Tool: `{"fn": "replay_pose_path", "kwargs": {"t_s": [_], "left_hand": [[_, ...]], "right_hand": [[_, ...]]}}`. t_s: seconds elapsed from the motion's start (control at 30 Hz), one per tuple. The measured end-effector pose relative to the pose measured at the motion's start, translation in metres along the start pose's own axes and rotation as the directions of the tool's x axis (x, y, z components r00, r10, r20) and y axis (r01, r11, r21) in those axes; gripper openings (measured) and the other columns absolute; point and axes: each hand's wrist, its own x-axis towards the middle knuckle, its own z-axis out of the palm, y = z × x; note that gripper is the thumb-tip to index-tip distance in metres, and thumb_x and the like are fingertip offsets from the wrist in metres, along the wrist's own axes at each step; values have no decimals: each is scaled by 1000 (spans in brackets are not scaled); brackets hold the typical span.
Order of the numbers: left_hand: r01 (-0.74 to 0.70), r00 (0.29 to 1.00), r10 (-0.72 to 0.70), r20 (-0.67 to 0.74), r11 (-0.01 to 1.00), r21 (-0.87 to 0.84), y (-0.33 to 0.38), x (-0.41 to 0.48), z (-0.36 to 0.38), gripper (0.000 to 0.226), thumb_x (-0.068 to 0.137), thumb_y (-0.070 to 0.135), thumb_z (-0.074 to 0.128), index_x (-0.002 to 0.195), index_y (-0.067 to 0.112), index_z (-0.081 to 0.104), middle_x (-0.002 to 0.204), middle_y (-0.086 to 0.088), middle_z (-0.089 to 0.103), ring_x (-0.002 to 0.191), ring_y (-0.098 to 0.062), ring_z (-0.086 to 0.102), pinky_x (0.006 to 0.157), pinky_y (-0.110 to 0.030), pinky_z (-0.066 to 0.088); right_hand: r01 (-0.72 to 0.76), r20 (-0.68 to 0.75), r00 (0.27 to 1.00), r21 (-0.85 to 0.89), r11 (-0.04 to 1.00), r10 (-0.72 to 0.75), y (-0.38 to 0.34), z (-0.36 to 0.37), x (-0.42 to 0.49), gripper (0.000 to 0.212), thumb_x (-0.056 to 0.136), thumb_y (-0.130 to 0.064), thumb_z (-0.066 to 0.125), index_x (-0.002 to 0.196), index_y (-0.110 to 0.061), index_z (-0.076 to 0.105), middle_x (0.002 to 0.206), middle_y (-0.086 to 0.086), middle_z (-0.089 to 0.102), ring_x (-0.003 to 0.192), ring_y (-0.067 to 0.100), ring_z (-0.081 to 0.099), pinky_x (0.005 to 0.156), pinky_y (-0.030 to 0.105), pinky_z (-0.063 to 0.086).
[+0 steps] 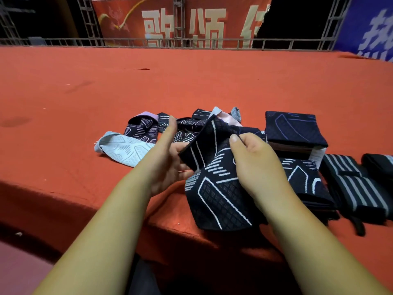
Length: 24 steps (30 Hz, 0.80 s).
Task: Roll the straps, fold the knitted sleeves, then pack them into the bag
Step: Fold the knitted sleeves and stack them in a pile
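left hand (168, 158) fingertips hidden behind dark knitted sleeve (214, 188) | right hand (253, 165) fingers tucked under it | dark strap roll (379, 167) cut by right edge | white label (318, 155) print too small | red banner (170, 22) top cropped

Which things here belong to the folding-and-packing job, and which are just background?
Job: dark sleeve held by left hand and right hand; unfolded sleeves pile; folded stack; striped straps. No bag visible.
Lying about: red banner; blue banner; metal railing.
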Motion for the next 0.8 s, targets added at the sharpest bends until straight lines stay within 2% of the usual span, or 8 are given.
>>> {"fn": "replay_pose_path", "kwargs": {"t_s": [0.07, 0.17, 0.27, 0.33, 0.43, 0.5, 0.6, 0.8], "left_hand": [[40, 995, -23, 96, 983, -177, 1, -5, 4, 104, 80, 89, 58, 139, 3, 64, 137, -23, 63, 132, -45, 61, 112, -49, 52], [33, 993, -11, 120, 982, -184, -1, -13, 12, 57, 98, 43, 67, 139, 3, 67, 141, -20, 69, 120, -30, 72, 94, -38, 63], [-119, 991, 109, -73, 982, -149, -3, -9, 18, 44, 98, 14, 71, 141, 9, 65, 129, -17, 75, 105, -24, 74, 84, -33, 64], [-248, 948, 223, -227, 965, -88, 0, -5, 19, 44, 97, 10, 75, 138, 21, 66, 118, -14, 79, 100, -26, 75, 81, -33, 63], [-343, 910, 357, -209, 934, 100, 1, -5, 17, 35, 93, 12, 80, 125, 26, 76, 124, -20, 74, 113, -28, 72, 99, -45, 58], [-369, 897, 408, -171, 903, 220, 4, -11, 19, 29, 93, 9, 79, 117, 25, 80, 117, -15, 78, 101, -22, 72, 88, -44, 56], [-392, 858, 479, -187, 844, 366, 9, -18, 22, 27, 95, 8, 78, 115, 26, 80, 107, -7, 81, 89, -18, 70, 74, -40, 50], [-472, 821, 557, -127, 787, 397, 12, -22, 21, 35, 96, -1, 73, 123, 20, 77, 120, 3, 80, 116, -17, 74, 100, -37, 59]], "right_hand": [[-42, -58, 997, 120, 992, 49, 2, 1, 0, 36, 111, -42, 49, 90, -16, 62, 75, -7, 59, 71, 13, 53, 66, 36, 40], [-115, -87, 987, 206, 972, 136, 3, 4, 1, 36, 110, -40, 48, 90, -12, 58, 84, 2, 65, 79, 20, 57, 72, 40, 43], [-246, 64, 969, 220, 944, 237, 4, 5, 3, 42, 90, -45, 63, 88, -3, 63, 88, 12, 75, 90, 40, 70, 77, 50, 52], [-292, 135, 955, 299, 908, 263, 9, 6, 6, 55, 71, -49, 73, 104, -6, 69, 98, 13, 80, 98, 41, 77, 91, 63, 60], [-198, 139, 977, 280, 939, 164, 6, 0, 7, 54, 79, -31, 79, 130, -35, 63, 108, 0, 79, 96, 22, 79, 92, 49, 63], [-95, 114, 991, 277, 956, 66, 7, -2, 8, 39, 91, -15, 76, 125, -34, 70, 105, -5, 80, 92, 17, 79, 91, 44, 61], [-29, 84, 996, 263, 964, 7, 6, -3, 9, 32, 93, -16, 78, 120, -32, 77, 107, -13, 81, 98, 6, 77, 96, 40, 62], [40, 67, 996, 289, 956, -62, 3, -7, 6, 38, 92, -19, 84, 129, -27, 78, 107, -16, 81, 96, -7, 74, 78, 8, 51]]}}
